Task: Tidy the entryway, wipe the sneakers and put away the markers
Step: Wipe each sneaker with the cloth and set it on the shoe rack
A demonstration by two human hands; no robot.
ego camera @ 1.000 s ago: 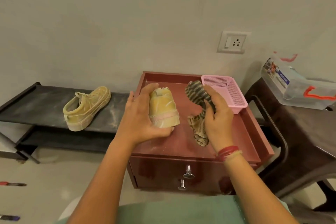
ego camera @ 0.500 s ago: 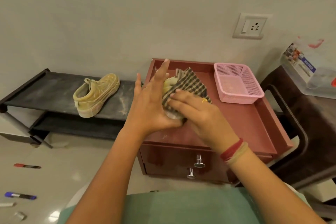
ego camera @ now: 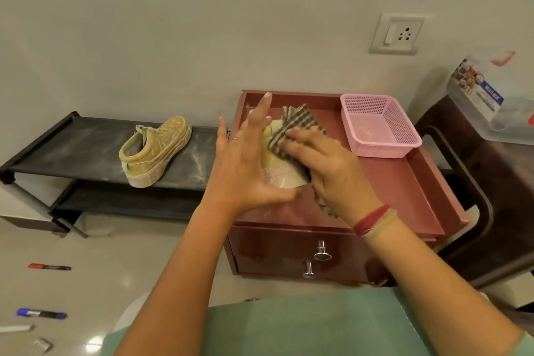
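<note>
Item 1, sneaker (ego camera: 278, 180), over the cabinet (ego camera: 419, 182) top: your left hand (ego camera: 245, 170) props it, fingers spread straight, thumb hooked under the heel. Your right hand (ego camera: 332, 170) presses the checked cloth (ego camera: 297, 124) on it with flat fingers, so wiping looks under way. Item 2, second sneaker (ego camera: 156, 150), on the rack (ego camera: 72, 150) left of the cabinet, looks unwiped. The red marker (ego camera: 49, 267) and blue marker (ego camera: 40, 313) lie on the floor left of the cabinet, not put away. Right thumb hidden; pale floor bits unclear.

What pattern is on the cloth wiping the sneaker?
The cloth is checked, dark grey and beige; head view.
</note>
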